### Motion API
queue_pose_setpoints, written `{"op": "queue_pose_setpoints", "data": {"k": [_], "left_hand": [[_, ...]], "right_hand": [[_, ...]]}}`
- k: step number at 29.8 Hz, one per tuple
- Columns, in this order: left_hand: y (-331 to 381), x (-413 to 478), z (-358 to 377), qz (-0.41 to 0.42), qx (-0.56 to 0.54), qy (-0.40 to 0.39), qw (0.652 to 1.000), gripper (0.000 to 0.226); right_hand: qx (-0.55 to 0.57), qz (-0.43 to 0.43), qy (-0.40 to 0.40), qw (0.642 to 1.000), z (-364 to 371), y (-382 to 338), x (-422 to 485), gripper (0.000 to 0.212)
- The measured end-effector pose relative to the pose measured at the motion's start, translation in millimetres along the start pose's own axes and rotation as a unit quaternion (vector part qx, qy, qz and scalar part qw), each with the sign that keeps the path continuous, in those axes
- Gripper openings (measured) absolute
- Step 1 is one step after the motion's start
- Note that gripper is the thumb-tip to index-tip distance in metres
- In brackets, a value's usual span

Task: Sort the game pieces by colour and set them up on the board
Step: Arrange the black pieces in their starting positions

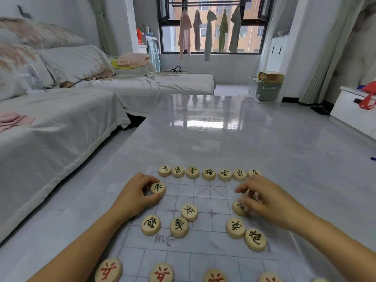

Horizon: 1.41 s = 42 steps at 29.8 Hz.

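Observation:
A thin see-through game board (203, 237) with a printed grid lies on the glossy table. Round wooden discs stand in a row along its far edge, black-lettered, the middle one (209, 174). My left hand (134, 197) pinches a black-lettered disc (158, 188) at the far left corner, just below that row. My right hand (270, 202) hovers blurred over two black discs at the right, fingers touching one (239, 207); whether it grips it I cannot tell. Loose black discs (179, 226) lie mid-board. Red-lettered discs (108, 270) line the near edge.
The grey glossy table (213, 123) stretches far ahead of the board. A sofa with a pale cover (61, 119) runs along the left. A white cabinet (354, 112) stands at the right; laundry hangs at the window behind.

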State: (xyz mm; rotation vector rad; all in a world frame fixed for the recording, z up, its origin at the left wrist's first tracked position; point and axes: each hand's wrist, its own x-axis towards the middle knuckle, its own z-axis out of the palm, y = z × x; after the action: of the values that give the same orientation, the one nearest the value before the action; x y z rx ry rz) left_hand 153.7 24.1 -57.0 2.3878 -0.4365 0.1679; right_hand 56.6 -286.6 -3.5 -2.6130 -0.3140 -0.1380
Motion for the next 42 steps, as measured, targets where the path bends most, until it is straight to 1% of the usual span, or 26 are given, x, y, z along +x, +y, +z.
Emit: {"op": "queue_pose_setpoints", "data": {"k": [2,4,7,10,13,15,18,20,22,24,25,27,28,29,31,32,34,39,42], "left_hand": [[0,0,0,0.001,-0.001,0.0,1.0,0.031],[1,0,-1,0.002,-0.003,0.0,1.0,0.03],[1,-1,-1,0.003,-0.006,0.001,1.0,0.029],[1,-1,-1,0.003,-0.004,0.002,1.0,0.031],[1,-1,-1,0.004,-0.005,0.004,1.0,0.032],[1,0,-1,0.005,-0.006,0.006,1.0,0.033],[0,-1,-1,0.004,-0.005,0.007,1.0,0.034],[0,-1,0,0.002,-0.005,0.008,1.0,0.033],[-1,-1,-1,0.002,-0.01,0.007,1.0,0.032],[-1,0,-1,0.0,-0.011,0.001,1.0,0.032],[-1,0,-2,0.0,-0.01,0.0,1.0,0.032],[-1,0,-1,0.001,-0.009,0.002,1.0,0.03],[-2,0,-1,0.001,-0.009,0.003,1.0,0.03],[-1,0,-1,0.0,-0.009,0.003,1.0,0.029],[-1,0,0,-0.001,-0.008,0.002,1.0,0.029],[-1,0,0,-0.001,-0.008,0.001,1.0,0.029],[-1,0,0,-0.004,-0.011,-0.002,1.0,0.029],[1,0,-2,-0.008,-0.018,-0.006,1.0,0.029],[3,0,-2,-0.012,-0.018,-0.002,1.0,0.03]], "right_hand": [[-0.012,-0.048,-0.036,0.998,12,-22,6,0.02],[-0.034,-0.078,-0.061,0.995,22,-41,14,0.03],[-0.064,-0.097,-0.103,0.988,37,-61,28,0.045],[-0.082,-0.111,-0.134,0.981,50,-70,38,0.052],[-0.09,-0.125,-0.154,0.976,52,-72,40,0.053],[-0.094,-0.157,-0.153,0.971,53,-74,37,0.052],[-0.148,-0.218,-0.141,0.954,58,-86,31,0.05],[-0.152,-0.23,-0.117,0.954,60,-90,30,0.045],[-0.081,-0.198,-0.072,0.974,49,-83,32,0.033],[0.024,-0.113,-0.017,0.993,24,-56,35,0.024],[0.049,-0.06,0.019,0.997,10,-36,37,0.026],[0.046,0.052,0.086,0.994,-15,12,37,0.036],[0.031,0.103,0.108,0.988,-24,35,36,0.04],[0.014,0.146,0.113,0.983,-28,57,34,0.042],[-0.011,0.195,0.078,0.978,-29,88,29,0.046],[-0.015,0.205,0.057,0.977,-25,98,27,0.046],[0.004,0.204,0.05,0.978,-19,107,26,0.044],[0.041,0.188,0.073,0.979,-12,110,33,0.042],[0.037,0.18,0.099,0.978,-6,111,32,0.042]]}}
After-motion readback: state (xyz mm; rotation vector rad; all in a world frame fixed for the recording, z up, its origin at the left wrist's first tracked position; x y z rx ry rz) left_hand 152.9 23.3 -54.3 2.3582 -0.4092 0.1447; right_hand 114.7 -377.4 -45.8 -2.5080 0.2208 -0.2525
